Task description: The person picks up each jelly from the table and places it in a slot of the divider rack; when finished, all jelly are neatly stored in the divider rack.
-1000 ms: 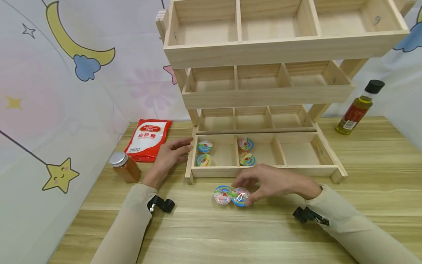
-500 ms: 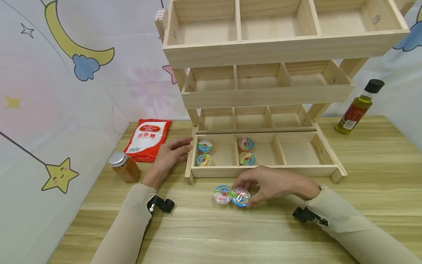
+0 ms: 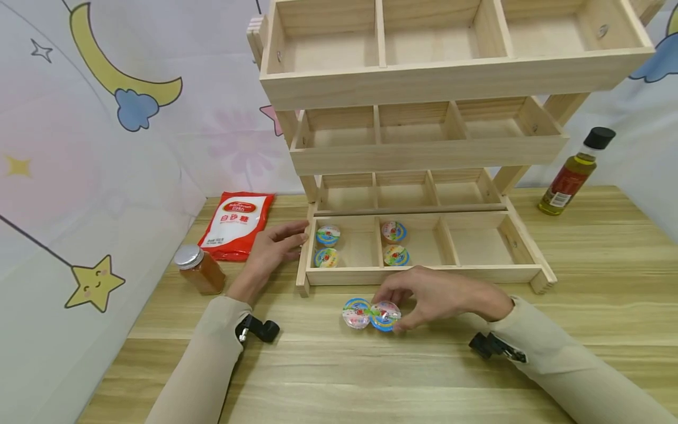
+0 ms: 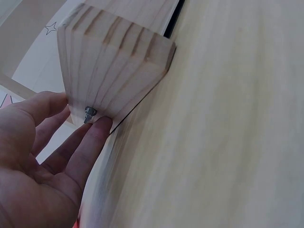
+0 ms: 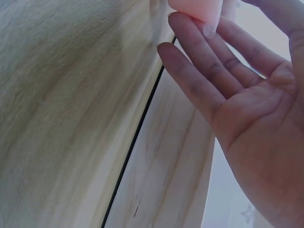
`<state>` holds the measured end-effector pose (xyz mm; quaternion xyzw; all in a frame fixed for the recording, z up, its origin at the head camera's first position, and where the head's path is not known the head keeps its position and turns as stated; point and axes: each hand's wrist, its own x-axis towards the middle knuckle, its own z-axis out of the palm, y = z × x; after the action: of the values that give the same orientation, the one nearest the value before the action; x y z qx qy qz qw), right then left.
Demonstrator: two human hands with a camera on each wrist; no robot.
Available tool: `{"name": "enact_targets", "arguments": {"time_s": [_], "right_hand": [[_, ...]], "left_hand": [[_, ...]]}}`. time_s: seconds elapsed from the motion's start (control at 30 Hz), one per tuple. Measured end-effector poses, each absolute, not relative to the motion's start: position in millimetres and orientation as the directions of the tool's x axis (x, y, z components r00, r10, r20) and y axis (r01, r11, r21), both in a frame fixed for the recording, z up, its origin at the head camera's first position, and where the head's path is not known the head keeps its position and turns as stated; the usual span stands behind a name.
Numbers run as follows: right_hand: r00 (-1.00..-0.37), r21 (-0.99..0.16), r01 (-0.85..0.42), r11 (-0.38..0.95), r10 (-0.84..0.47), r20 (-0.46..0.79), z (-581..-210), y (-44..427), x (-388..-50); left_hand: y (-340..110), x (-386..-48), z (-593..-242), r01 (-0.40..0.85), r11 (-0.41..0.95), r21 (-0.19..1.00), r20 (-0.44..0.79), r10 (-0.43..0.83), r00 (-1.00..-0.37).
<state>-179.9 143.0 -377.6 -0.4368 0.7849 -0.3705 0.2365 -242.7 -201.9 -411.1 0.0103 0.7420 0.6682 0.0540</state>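
Two jelly cups stand touching side by side on the table in front of the wooden rack [image 3: 424,275]: a left cup [image 3: 357,312] and a right cup [image 3: 385,316], both with blue-rimmed printed lids. My right hand [image 3: 442,294] holds the right cup between thumb and fingers. In the right wrist view the pink body of a jelly cup [image 5: 199,10] shows at the fingers. My left hand [image 3: 271,254] touches the rack's left side; the left wrist view shows its fingertips [image 4: 102,126] against the wooden end piece [image 4: 114,66], beside a bolt [image 4: 90,113].
In the bottom tier, two jelly cups [image 3: 326,247] sit in the left compartment and two more [image 3: 395,244] in the middle one. A sugar bag [image 3: 237,225] and a silver-lidded jar [image 3: 200,271] are at the left. An oil bottle [image 3: 574,174] stands at the right.
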Motion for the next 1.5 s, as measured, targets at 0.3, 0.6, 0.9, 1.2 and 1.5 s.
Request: {"name": "enact_targets", "arguments": {"time_s": [0.3, 0.6, 0.9, 1.2, 1.5], "right_hand": [[-0.507, -0.820, -0.477, 0.317, -0.861, -0.038, -371, 145, -179], [-0.539, -0.778, -0.526, 0.344, -0.843, -0.008, -362, 149, -181], [-0.570, -0.785, -0.519, 0.337, -0.821, 0.024, -350, 160, -186], [-0.640, -0.746, -0.535, 0.396, -0.767, 0.053, -335, 175, -193], [-0.700, -0.703, -0.572, 0.424, -0.699, 0.148, -322, 195, -203]], "left_hand": [[-202, -243, -411, -0.048, 0.109, 0.993, -0.058, 0.093, -0.994], [-203, -242, -410, -0.052, 0.114, 0.992, -0.064, 0.096, -0.993], [-203, -243, -411, -0.041, 0.098, 0.994, -0.051, 0.098, -0.994], [-203, -243, -411, -0.036, 0.108, 0.994, -0.047, 0.098, -0.994], [-203, -244, -412, -0.042, 0.106, 0.994, -0.051, 0.089, -0.995]]}}
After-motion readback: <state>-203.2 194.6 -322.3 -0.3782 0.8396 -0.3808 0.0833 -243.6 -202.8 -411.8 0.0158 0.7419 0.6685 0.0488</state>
